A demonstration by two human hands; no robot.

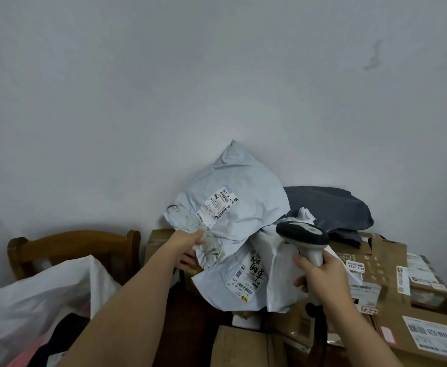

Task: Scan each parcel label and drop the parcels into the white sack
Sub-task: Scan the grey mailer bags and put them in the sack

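Left hand (189,247) reaching forward, pinching the lower corner of a crumpled pale grey plastic mailer bag (233,205), thumb on top and fingers tucked beneath; mailer lifted and tilted up against the white wall (164,88), its white barcode label (218,205) facing the camera; right hand (320,276) wrapped tight round the handle of a grey and black handheld barcode scanner (303,234), scanner head aimed forward toward the mailers, just beside the raised one; second pale plastic mailer with handwritten black characters (246,279) lying under and in front of the held one, label up; dark blue-grey plastic mailer (333,205) at the back, against the wall; brown cardboard boxes with white shipping labels (376,263) crowding the right side of the tabletop, one large labelled box (429,337) at the near right corner; another plain brown box (241,345) at the near edge; white sack (31,295) open at lower left, beside the tabletop's left edge, dark and pink items already inside; brown wooden chair back (71,242) behind the sack.
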